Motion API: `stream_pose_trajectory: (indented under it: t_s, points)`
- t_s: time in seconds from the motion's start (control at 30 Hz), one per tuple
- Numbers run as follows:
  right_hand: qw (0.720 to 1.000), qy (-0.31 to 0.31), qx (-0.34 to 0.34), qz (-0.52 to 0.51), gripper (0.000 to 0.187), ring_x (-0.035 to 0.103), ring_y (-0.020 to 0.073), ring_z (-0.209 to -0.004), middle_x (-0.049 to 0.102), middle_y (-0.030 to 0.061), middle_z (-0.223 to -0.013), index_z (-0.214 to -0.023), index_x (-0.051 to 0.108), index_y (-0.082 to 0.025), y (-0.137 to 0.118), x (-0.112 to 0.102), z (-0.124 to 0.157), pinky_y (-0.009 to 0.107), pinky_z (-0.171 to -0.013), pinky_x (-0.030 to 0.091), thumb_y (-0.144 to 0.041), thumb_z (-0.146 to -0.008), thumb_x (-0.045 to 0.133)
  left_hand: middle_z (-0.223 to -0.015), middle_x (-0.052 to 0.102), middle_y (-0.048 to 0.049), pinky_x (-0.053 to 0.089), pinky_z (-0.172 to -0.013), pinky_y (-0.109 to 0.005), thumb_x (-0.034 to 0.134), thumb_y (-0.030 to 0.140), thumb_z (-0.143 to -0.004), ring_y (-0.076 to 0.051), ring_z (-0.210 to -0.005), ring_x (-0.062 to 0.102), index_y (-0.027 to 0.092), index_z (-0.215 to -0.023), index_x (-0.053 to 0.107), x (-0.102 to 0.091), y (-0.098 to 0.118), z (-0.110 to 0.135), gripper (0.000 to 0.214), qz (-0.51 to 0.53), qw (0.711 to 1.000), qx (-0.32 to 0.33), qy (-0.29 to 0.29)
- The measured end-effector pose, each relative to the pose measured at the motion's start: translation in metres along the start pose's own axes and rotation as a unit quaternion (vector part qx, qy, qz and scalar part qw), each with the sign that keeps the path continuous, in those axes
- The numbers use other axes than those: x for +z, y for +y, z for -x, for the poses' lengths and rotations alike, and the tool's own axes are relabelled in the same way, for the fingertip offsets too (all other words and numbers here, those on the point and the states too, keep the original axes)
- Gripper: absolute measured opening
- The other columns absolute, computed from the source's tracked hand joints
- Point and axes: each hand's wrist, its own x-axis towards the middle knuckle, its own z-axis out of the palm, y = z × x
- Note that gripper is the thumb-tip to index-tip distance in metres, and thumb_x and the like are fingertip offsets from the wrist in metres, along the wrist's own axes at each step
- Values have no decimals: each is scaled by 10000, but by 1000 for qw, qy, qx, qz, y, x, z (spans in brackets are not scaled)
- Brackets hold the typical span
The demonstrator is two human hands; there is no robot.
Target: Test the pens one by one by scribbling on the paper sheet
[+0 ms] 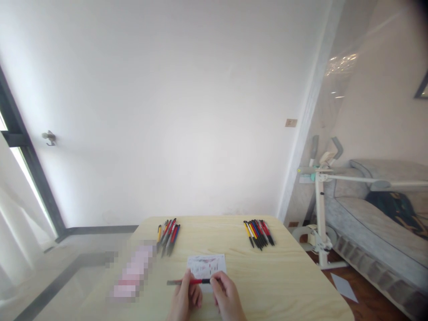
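So in the head view, the left hand (186,290) and right hand (225,290) are both pinching a slim red, black and grey pen (196,281), held sideways over a white printed sheet (207,263) on the pale wood-grain table (274,285) (multicoloured pens (259,234) bunched farther back).

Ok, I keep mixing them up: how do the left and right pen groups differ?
The left group slants to the lower left, the right group to the lower right. The left group's near ends look mostly greyish; the right group's look black. Both lie on the table and include red pens.
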Motion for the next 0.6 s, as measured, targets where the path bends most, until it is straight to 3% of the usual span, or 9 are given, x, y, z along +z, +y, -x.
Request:
stream_pose_trajectory:
  t_s: [0.17, 0.4, 0.6]
  points:
    - [1000, 9, 4, -3, 442, 280, 53, -345, 340, -93, -423, -692, 488, -175, 1, 0, -2, 166, -332, 189, -604, -787, 441, -345, 293, 80, 238, -351, -230, 526, 658, -662, -83, -315, 352, 226, -442, 310, 1, -1, -1, 531, 4, 1000, -12, 12]
    - [997, 70, 18, -28, 511, 207, 41, -304, 279, -111, -360, -616, 460, -186, 18, 8, -8, 170, -313, 125, -680, -739, 426, -312, 277, 93, 248, -302, -227, 622, 667, -547, -70, -269, 320, 226, -403, 305, 2, -6, -8, 562, 34, 998, -23, 47]
    - [995, 86, 39, -34, 548, 270, 40, -319, 332, -86, -389, -525, 401, -194, 29, 9, -12, 169, -321, 158, -713, -691, 456, -318, 297, 108, 247, -283, -213, 717, 633, -417, -55, -262, 296, 219, -429, 331, 8, -2, -5, 566, 73, 994, -42, 75]
